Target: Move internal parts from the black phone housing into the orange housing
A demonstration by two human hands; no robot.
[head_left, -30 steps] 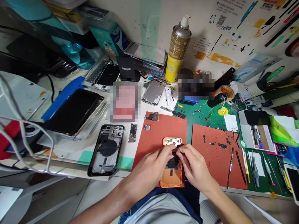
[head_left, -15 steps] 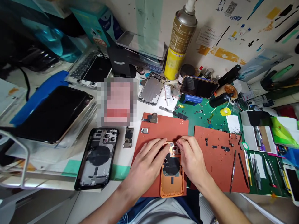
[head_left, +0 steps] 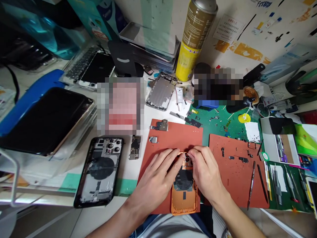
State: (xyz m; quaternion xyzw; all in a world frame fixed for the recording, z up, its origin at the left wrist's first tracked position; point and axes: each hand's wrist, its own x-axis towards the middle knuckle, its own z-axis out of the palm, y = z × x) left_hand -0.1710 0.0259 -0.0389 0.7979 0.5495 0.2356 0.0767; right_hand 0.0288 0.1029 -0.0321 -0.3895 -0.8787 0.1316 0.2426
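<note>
An orange phone housing (head_left: 184, 201) lies on a red-brown mat (head_left: 183, 134) close to my body, its camera openings at the far end. My left hand (head_left: 159, 175) rests over its upper left side, fingers bent and closed on the top edge. My right hand (head_left: 206, 172) pinches at the upper right corner; anything tiny between its fingertips is hidden. On the mat's upper left lie a camera module (head_left: 159, 125) and a small metal part (head_left: 153, 139). A black-framed phone housing (head_left: 99, 172) and a logic board (head_left: 135, 147) lie to the left.
A second red-brown mat (head_left: 232, 181) on the right bears small parts and a spudger (head_left: 251, 185). Screwdrivers and tweezers (head_left: 276, 185) lie beyond it. A tall spray can (head_left: 195, 39) stands at the back. A large black screen (head_left: 47, 119) sits on the left.
The view has shifted a little, so the bench items appear displaced. Both hands stay at the top of the orange housing, their grip nearly the same.
</note>
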